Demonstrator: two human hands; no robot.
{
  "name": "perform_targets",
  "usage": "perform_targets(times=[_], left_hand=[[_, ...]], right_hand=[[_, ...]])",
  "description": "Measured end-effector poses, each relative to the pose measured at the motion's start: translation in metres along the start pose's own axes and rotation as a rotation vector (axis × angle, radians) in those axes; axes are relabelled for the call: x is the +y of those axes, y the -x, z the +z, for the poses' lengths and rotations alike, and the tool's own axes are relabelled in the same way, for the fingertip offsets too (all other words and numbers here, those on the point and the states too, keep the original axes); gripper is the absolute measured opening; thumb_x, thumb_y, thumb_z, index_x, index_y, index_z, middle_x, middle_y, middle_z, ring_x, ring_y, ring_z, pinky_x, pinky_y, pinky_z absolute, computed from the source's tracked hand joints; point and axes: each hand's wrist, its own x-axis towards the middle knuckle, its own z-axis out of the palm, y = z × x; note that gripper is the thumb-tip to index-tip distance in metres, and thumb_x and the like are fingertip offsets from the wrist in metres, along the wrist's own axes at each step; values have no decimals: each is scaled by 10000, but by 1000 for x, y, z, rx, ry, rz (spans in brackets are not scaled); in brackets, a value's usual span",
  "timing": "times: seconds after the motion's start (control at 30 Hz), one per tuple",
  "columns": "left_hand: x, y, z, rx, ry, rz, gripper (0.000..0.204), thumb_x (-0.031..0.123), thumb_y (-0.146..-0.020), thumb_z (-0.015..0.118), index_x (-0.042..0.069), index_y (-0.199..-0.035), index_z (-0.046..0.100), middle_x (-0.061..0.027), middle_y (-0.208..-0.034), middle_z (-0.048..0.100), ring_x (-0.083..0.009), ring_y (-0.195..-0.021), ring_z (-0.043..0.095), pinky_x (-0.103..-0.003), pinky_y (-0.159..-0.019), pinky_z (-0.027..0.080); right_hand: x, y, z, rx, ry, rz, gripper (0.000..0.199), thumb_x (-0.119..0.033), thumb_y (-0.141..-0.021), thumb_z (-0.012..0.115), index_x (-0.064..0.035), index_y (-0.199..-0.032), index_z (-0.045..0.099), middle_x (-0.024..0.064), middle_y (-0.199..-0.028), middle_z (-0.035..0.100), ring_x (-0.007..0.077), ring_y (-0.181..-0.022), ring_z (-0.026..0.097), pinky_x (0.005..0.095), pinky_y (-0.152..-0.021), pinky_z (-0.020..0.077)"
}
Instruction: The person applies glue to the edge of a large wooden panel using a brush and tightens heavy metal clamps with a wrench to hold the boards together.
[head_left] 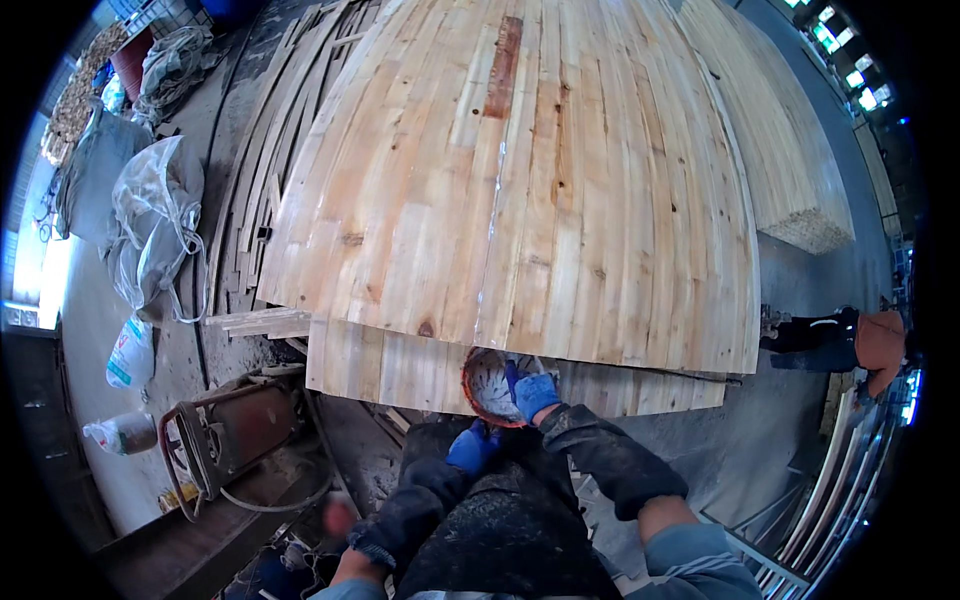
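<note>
A round bowl (472, 388) with an orange-red rim and whitish, streaked insides sits at the near edge of a wooden panel, close to my body. My left hand (472, 448), in a blue glove, is closed at the bowl's near rim. Over the bowl's right side reaches my right hand (535, 393), also gloved in blue, its fingers bent down into the bowl. What it grips, if anything, is hidden. The large panel of glued strips (420, 230) lies beyond, a thin white line running along one seam. A lower panel (350, 365) sticks out beneath it.
Loose wood strips (262, 160) lie along the panel's left side. A tall stack of boards (790, 140) stands at the far right. White sacks (160, 220) and a rusty metal-framed machine (235, 435) are on the left. Another person (850, 340) stands at the right.
</note>
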Motion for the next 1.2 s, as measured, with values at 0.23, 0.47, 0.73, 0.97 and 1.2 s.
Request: perform_targets(times=[0.23,0.47,0.73,0.97,1.2], left_hand=[[8,-3,4,-27,10,-16,428,418,-884,578,75,-1139,581,-265,-896,650,-450,-825,626,-531,-696,486],[-8,-9,10,-61,0,-63,400,419,-900,567,70,-1093,591,-264,-908,649,-461,-833,619,-539,-693,478],[1,-19,-11,-230,269,-3,434,340,-898,614,27,-1196,567,-244,-1074,645,-399,-1029,614,-443,-835,483],[-31,-33,6,-350,389,76,434,305,-902,618,12,-1217,561,-229,-1117,644,-362,-1071,614,-413,-865,479],[-23,-33,-2,-389,286,56,430,308,-916,584,15,-1229,550,-218,-1162,631,-367,-1092,599,-412,-873,479]], right_hand=[[2,25,26,216,-104,-379,370,-228,-913,440,-74,-1220,577,137,-849,688,303,-738,655,480,-677,496],[38,14,-54,-167,-45,-417,269,-254,-883,495,-94,-990,684,126,-941,701,315,-834,676,476,-712,523],[29,26,-16,-170,-441,91,262,-278,-872,517,-99,-994,666,202,-898,672,391,-799,653,489,-683,503],[21,27,59,-266,-240,-127,224,-266,-808,591,-88,-865,714,177,-884,688,357,-812,670,457,-699,519],[0,18,29,-446,-711,185,197,-217,-879,539,-88,-902,687,97,-777,665,249,-658,633,381,-579,484]])
